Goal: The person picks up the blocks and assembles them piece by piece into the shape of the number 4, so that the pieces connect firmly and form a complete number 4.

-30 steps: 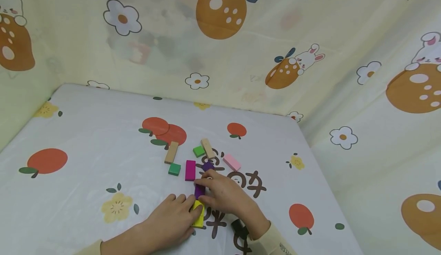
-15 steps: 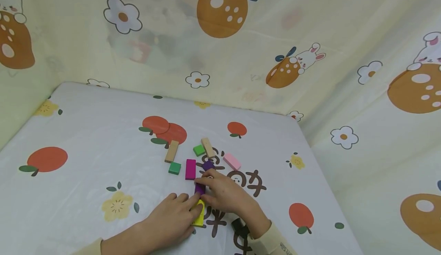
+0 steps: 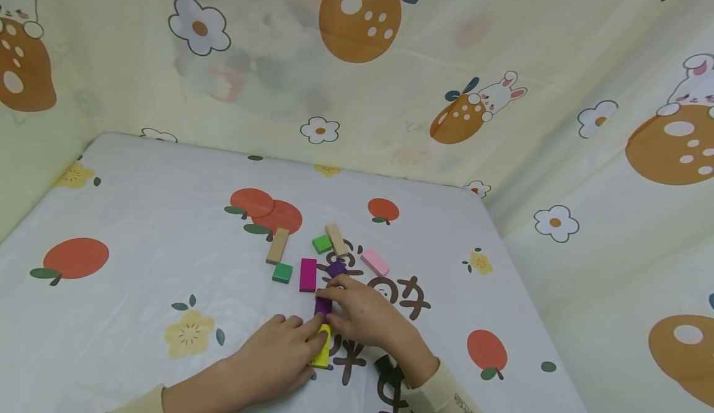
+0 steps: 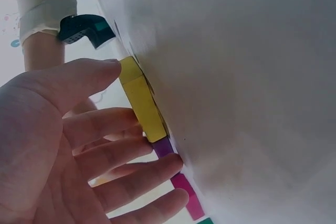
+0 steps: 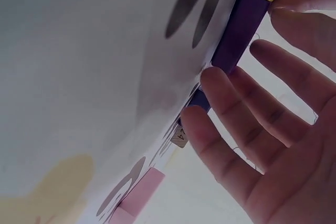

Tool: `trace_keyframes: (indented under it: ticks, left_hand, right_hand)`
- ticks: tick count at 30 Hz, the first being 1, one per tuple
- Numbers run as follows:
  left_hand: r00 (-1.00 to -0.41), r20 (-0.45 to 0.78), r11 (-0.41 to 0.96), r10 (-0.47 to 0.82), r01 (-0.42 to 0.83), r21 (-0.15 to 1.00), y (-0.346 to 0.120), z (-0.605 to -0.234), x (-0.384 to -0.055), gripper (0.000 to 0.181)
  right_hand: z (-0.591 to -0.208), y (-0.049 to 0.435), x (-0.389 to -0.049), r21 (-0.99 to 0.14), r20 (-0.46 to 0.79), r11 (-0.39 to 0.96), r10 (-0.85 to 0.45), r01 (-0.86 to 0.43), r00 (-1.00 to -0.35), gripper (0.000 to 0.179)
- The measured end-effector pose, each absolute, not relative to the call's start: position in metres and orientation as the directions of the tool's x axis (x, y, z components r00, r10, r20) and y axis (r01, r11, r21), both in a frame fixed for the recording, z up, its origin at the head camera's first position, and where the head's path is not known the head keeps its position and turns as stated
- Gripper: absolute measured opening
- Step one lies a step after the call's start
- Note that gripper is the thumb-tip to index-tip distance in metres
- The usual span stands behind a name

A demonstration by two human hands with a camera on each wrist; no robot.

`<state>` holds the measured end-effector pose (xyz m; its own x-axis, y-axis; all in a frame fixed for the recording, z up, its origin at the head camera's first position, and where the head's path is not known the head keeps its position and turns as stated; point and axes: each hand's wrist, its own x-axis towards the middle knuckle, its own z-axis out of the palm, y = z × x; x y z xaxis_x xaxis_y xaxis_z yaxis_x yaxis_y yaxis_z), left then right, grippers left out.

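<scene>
Since a second ago, as the head view shows, the left hand (image 3: 276, 357) has brought a fingertip forward to the seam between the yellow block (image 3: 321, 355) and the purple block (image 3: 323, 305), while the right hand (image 3: 362, 309) has stayed in place. Both blocks lie well inside the counter (image 3: 134, 221), far from its back edge, with broad stretches of patterned cover either side; the magenta block (image 3: 308, 275) and dark violet block (image 3: 336, 268) sit close ahead. End to end, their long axes run away from the person. The cover is white with printed fruit and flowers, and a cream printed curtain (image 3: 268, 90) hangs behind. From the left wrist, the left grip holds the yellow block, thumb at its near end, other fingers reaching loosely past along the row, which points toward the magenta block. From the right wrist, yellow and purple meet flush; the right grip appears closed about the purple block, though finger contact is partly hidden, and the pink block (image 3: 375, 263) lies apart.
</scene>
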<state>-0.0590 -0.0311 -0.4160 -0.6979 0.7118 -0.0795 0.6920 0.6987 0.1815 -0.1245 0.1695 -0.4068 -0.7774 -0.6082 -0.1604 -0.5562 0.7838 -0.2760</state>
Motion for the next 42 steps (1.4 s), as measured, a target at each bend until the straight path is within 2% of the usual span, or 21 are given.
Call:
trace_keyframes:
  ticks: [8,17,22,42]
  left_hand:
    - [-0.688,-0.030,0.684,0.725,0.715,0.147,-0.034,-0.418,-0.059,0.054]
    - [-0.690,-0.042,0.684,0.723,0.706,0.184,-0.034,-0.421,-0.060,0.053]
    - [-0.692,-0.031,0.684,0.721,0.705,0.188,-0.033,-0.422,-0.059,0.052]
    - [-0.699,-0.037,0.692,0.714,0.697,0.188,-0.032,-0.420,-0.057,0.051]
  right_hand:
    - [-0.406,0.170,-0.129,-0.254,-0.078,0.775,-0.613,-0.579,-0.786,0.038]
    - [-0.408,0.170,-0.137,-0.165,0.000,0.807,-0.575,-0.567,-0.818,0.041]
    - [-0.409,0.171,-0.142,-0.168,0.024,0.816,-0.558,-0.553,-0.830,0.045]
    - [-0.413,0.170,-0.163,-0.166,-0.030,0.835,-0.536,-0.525,-0.844,0.042]
